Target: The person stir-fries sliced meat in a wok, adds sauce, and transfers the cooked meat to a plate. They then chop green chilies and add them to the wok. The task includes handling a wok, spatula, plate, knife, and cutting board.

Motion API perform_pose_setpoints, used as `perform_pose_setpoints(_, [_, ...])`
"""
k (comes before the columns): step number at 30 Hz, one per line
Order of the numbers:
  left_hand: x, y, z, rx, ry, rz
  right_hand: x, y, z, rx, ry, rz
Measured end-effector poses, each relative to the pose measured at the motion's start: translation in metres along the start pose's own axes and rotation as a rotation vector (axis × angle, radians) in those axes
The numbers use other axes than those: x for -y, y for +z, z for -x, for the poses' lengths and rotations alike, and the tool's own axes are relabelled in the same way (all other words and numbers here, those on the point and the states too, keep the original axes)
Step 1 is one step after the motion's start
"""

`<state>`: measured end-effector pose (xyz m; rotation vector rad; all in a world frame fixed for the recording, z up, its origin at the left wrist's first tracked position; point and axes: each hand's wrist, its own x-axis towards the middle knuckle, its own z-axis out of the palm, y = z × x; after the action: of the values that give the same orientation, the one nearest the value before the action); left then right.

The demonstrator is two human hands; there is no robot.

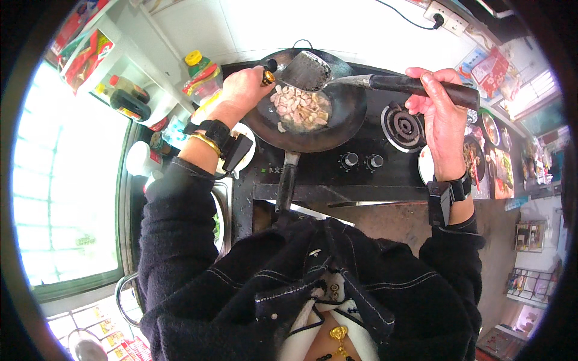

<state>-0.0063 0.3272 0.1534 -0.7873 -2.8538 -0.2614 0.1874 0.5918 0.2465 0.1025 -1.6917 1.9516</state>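
My left hand [244,92] is closed around what looks like a bottle, mostly hidden by the fingers. Its amber neck [268,77] and round black cap [271,65] show over the left rim of the wok [347,113]. Pale meat pieces [298,106] lie in liquid in the middle of the wok. My right hand [435,99] grips the dark handle of a metal wok spatula [311,72]. The spatula's blade is raised over the far part of the wok, above the meat. The wok's long handle [286,185] points toward me, with neither hand on it.
The wok sits on a black gas stove, left of a bare burner [403,126] and knobs [349,160]. A white bowl [246,144] stands by my left wrist. An oil bottle [198,67] is behind it. A cutting board [501,173] and dishes are at right.
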Motion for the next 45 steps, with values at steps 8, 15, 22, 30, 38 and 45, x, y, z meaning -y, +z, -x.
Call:
perform_pose_setpoints(8, [0.000, 0.003, -0.003, 0.019, 0.038, -0.056, 0.002, -0.002, 0.001, -0.005, 0.011, -0.030])
perform_pose_setpoints(15, [0.000, 0.001, -0.003, -0.025, 0.111, -0.085, 0.004, -0.002, -0.001, -0.007, 0.023, -0.061])
perform_pose_setpoints(22, [0.000, -0.001, -0.006, -0.040, 0.151, -0.121, 0.004, -0.003, 0.000, -0.010, 0.011, -0.073])
perform_pose_setpoints(30, [-0.003, -0.006, -0.005, 0.036, 0.173, -0.180, 0.005, -0.006, 0.000, -0.011, 0.015, -0.062])
perform_pose_setpoints(38, [-0.002, -0.007, -0.007, 0.024, 0.202, -0.180, 0.004, -0.007, -0.002, -0.009, 0.000, -0.062])
perform_pose_setpoints(45, [-0.004, -0.008, -0.008, 0.026, 0.203, -0.197, 0.004, -0.008, -0.003, -0.008, -0.004, -0.067])
